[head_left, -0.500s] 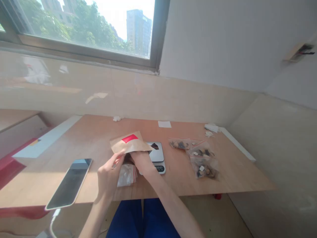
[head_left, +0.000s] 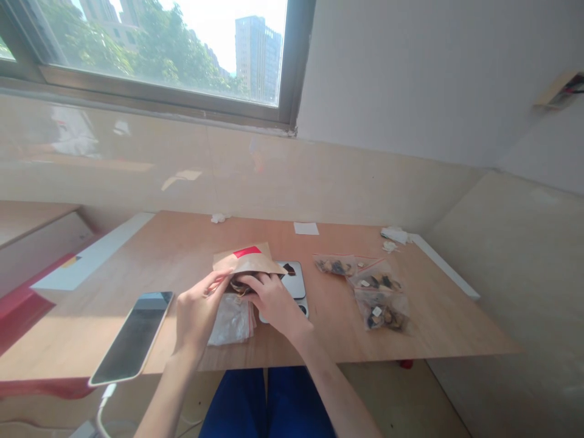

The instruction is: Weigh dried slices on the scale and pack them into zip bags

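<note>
A brown kraft paper bag with a red label lies tilted over the table, its mouth towards me. My left hand pinches the left edge of that mouth between thumb and fingers. At the opening, my right hand has its fingers bent among dark pieces; what its fingertips grip is hidden. Partly behind the bag and right hand stands a small kitchen scale with a dark piece on its plate. Below the bag lies a stack of clear zip bags.
Several filled zip bags of dark and tan pieces lie to the right. A phone with a white cable rests at the left front edge. White paper and scraps lie along the back of the wooden table.
My right hand has drawn back from deep in the paper bag, so its fingers now show at the mouth. The bag's mouth gapes more, showing dark contents.
</note>
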The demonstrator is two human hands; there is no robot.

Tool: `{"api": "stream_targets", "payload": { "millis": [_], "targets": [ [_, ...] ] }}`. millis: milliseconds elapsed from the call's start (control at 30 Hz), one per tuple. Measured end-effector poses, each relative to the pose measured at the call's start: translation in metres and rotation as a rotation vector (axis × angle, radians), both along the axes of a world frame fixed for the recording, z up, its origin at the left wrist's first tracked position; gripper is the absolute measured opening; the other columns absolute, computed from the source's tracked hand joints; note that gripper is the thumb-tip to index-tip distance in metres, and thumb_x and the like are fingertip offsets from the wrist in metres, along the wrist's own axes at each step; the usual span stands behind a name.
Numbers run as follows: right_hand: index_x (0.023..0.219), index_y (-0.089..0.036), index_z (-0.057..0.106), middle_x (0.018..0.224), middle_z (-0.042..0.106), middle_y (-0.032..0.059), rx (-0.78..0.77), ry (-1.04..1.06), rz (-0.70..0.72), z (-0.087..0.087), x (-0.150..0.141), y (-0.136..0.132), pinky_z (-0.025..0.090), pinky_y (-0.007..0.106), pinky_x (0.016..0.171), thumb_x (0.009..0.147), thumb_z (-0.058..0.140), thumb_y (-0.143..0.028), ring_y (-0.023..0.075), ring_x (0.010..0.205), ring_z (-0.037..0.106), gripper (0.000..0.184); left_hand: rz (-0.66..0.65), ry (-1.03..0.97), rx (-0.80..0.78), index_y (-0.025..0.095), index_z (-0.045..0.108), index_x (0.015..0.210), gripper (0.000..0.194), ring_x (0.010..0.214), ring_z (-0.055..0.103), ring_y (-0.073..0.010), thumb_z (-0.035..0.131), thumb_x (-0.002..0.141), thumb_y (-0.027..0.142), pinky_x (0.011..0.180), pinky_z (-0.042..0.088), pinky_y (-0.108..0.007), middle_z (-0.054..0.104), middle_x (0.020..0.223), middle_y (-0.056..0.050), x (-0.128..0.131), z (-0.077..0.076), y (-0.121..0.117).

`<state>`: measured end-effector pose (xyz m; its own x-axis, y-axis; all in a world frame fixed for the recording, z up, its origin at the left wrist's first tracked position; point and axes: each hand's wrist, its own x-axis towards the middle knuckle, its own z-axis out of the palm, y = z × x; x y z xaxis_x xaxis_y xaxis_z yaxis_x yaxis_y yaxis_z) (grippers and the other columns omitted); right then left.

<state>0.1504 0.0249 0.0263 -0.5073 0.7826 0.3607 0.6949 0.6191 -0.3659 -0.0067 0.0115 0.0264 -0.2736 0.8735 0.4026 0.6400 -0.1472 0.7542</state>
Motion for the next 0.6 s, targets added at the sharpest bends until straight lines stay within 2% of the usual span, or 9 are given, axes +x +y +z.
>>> {"api": "stream_targets", "payload": {
  "millis": [100, 200, 267, 367, 433, 500, 600],
  "targets": [
    [0.121, -0.029, 0.051, 0.108, 0.061, 0.0028, -0.103, 0.173, 0.092, 0.008, 0.008, -0.004, 0.045, 0.035, 0.092, 0.088, 0.051, -0.022, 0.0182, 0.102, 0.055, 0.034, 0.016, 0.013, -0.016, 0.027, 0.07, 0.08, 0.023, 0.071, 0.068, -0.0167, 0.056, 0.076, 0.043, 0.057, 0.048, -0.019, 0.071, 0.069, 0.003, -0.001, 0.002, 0.004],
    [0.12, -0.028, 0.051, 0.113, 0.061, 0.0017, -0.195, 0.444, 0.139, 0.012, 0.019, -0.007, 0.045, 0.03, 0.092, 0.088, 0.051, -0.024, 0.0158, 0.105, 0.055, 0.032, 0.044, 0.036, -0.01, 0.027, 0.07, 0.08, 0.022, 0.072, 0.068, -0.0167, 0.055, 0.075, 0.042, 0.06, 0.048, -0.02, 0.072, 0.073, 0.002, -0.005, 0.004, 0.012],
    [0.12, -0.027, 0.05, 0.116, 0.06, 0.003, -0.242, 0.627, 0.127, 0.007, 0.03, -0.008, 0.045, 0.031, 0.093, 0.09, 0.049, -0.027, 0.0158, 0.107, 0.055, 0.03, 0.061, 0.048, -0.012, 0.026, 0.069, 0.082, 0.023, 0.073, 0.068, -0.0173, 0.054, 0.076, 0.042, 0.062, 0.047, -0.022, 0.072, 0.074, 0.001, -0.008, 0.005, 0.021],
    [0.121, -0.024, 0.047, 0.118, 0.059, 0.0064, -0.306, 0.789, 0.081, -0.01, 0.048, -0.004, 0.046, 0.032, 0.092, 0.092, 0.043, -0.03, 0.016, 0.104, 0.059, 0.03, 0.111, 0.066, -0.019, 0.025, 0.068, 0.083, 0.023, 0.075, 0.067, -0.018, 0.052, 0.077, 0.041, 0.065, 0.046, -0.023, 0.071, 0.074, 0.0, -0.014, 0.01, 0.035],
    [0.12, -0.023, 0.049, 0.114, 0.061, 0.0065, -0.337, 0.728, -0.005, -0.026, 0.058, 0.003, 0.047, 0.032, 0.089, 0.091, 0.045, -0.03, 0.0161, 0.1, 0.06, 0.03, 0.147, 0.084, -0.019, 0.025, 0.068, 0.083, 0.023, 0.075, 0.067, -0.018, 0.052, 0.077, 0.041, 0.066, 0.045, -0.024, 0.07, 0.073, 0.0, -0.018, 0.013, 0.044],
    [0.117, -0.023, 0.053, 0.11, 0.062, 0.0064, -0.33, 0.551, -0.132, -0.044, 0.064, 0.012, 0.046, 0.034, 0.089, 0.089, 0.048, -0.026, 0.0177, 0.1, 0.058, 0.029, 0.159, 0.098, -0.019, 0.025, 0.067, 0.083, 0.023, 0.075, 0.066, -0.0178, 0.052, 0.077, 0.042, 0.065, 0.045, -0.024, 0.07, 0.074, 0.0, -0.019, 0.016, 0.051],
    [0.117, -0.022, 0.056, 0.104, 0.062, 0.008, -0.242, 0.256, -0.274, -0.065, 0.066, 0.026, 0.045, 0.039, 0.088, 0.087, 0.05, -0.02, 0.021, 0.098, 0.056, 0.031, 0.163, 0.105, -0.019, 0.026, 0.067, 0.083, 0.024, 0.073, 0.066, -0.0174, 0.053, 0.077, 0.043, 0.066, 0.044, -0.024, 0.07, 0.074, 0.0, -0.019, 0.018, 0.054]
  ]
}}
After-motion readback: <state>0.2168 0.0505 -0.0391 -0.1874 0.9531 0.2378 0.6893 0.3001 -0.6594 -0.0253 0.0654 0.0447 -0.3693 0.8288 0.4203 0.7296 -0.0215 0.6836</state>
